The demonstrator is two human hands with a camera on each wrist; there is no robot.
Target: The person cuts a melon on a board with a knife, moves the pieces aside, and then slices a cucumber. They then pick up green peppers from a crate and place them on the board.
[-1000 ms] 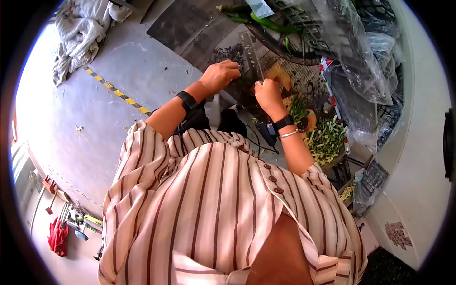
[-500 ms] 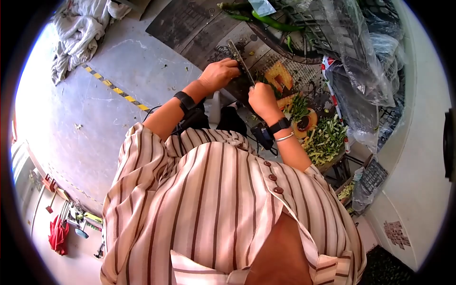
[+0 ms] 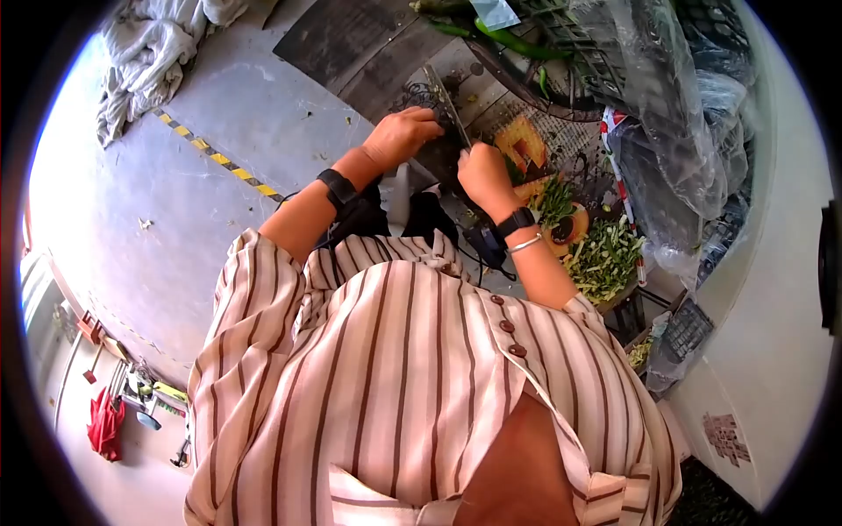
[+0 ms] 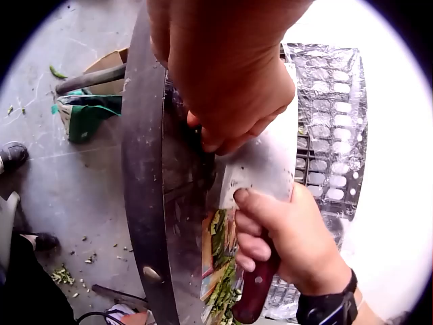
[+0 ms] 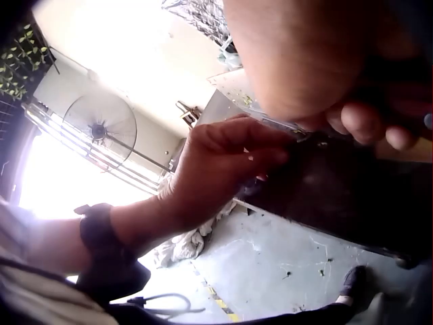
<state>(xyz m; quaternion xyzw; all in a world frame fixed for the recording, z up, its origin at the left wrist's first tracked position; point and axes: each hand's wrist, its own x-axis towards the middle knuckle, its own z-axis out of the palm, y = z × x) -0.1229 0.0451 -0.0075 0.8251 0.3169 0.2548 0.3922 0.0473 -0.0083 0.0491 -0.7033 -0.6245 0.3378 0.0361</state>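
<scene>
Right hand (image 4: 289, 231) clamped round dark-red knife handle (image 4: 258, 283); broad steel blade (image 4: 262, 166) close beside left hand (image 4: 233, 95), fingers bent together, can't tell on what. Sideways slip could nick them. Chopped green pieces (image 3: 607, 261) by right forearm (image 3: 545, 273).

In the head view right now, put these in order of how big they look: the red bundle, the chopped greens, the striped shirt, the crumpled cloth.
Largest to smallest:
1. Striped shirt
2. Crumpled cloth, partly cut off at the top
3. Chopped greens
4. Red bundle
</scene>
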